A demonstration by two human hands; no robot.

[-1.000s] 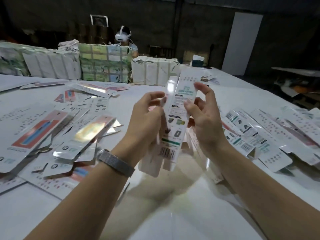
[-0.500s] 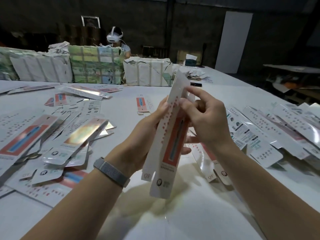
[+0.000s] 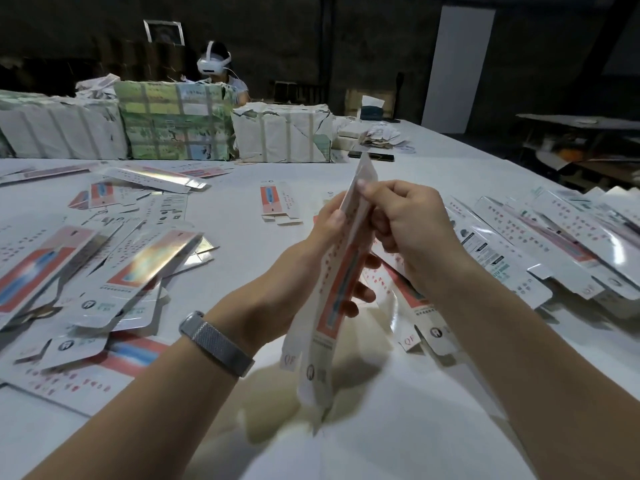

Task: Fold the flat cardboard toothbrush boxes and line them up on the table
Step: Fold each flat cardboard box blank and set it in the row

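Both my hands are gripping one toothbrush box (image 3: 337, 282) above the table (image 3: 398, 427).
Left hand (image 3: 311, 258) is clasping its left side, right hand (image 3: 408, 223) pinching its upper edge; flat boxes (image 3: 138, 268) are lying left of it, lined-up boxes (image 3: 554, 244) right, wrapped bundles (image 3: 173, 123) beyond.

We hold a long white cardboard toothbrush box with a red panel (image 3: 334, 292) steeply upright above the white table (image 3: 398, 427). Flat unfolded boxes (image 3: 138, 268) lie scattered left; folded white boxes (image 3: 554, 244) lie lined up right.
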